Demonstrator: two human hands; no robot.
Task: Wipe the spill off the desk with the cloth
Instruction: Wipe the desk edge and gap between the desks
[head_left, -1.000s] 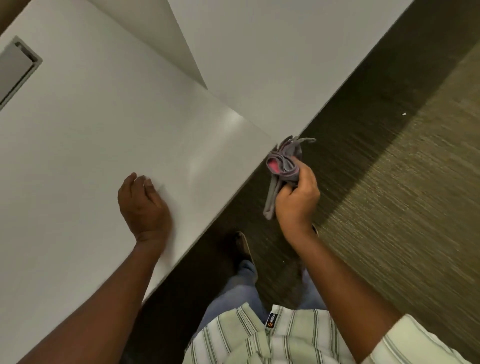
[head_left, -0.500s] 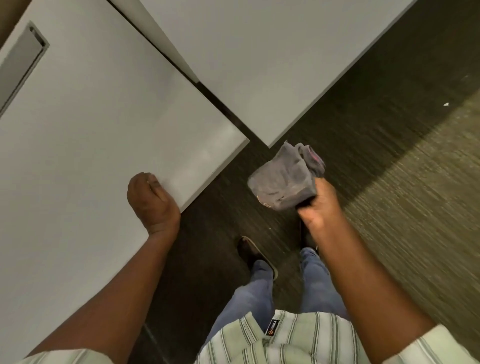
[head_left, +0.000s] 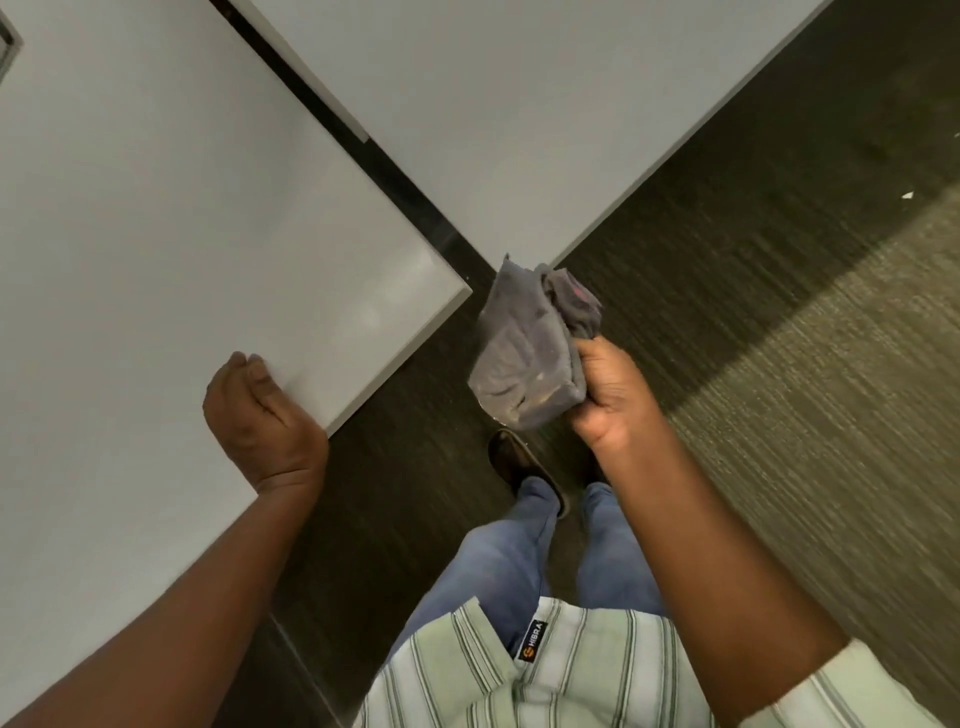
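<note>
A white desk (head_left: 156, 234) fills the left of the head view, its corner pointing right. My left hand (head_left: 260, 421) rests on the desk's near edge, fingers curled under, holding nothing. My right hand (head_left: 613, 395) grips a crumpled grey cloth (head_left: 524, 353) with a pink patch, held in the air over the floor just right of the desk corner. The cloth does not touch the desk. I see no spill on the visible desk surface.
A second white desk (head_left: 545, 114) lies beyond a dark gap (head_left: 395, 171). Dark carpet (head_left: 779, 364) runs to the right and below. My legs in blue jeans and a dark shoe (head_left: 524, 467) stand beside the desk edge.
The view has shifted so the gap between the two desks shows. My right hand turned the cloth and spread its flat side out; my left hand slid to the desk's near edge.
</note>
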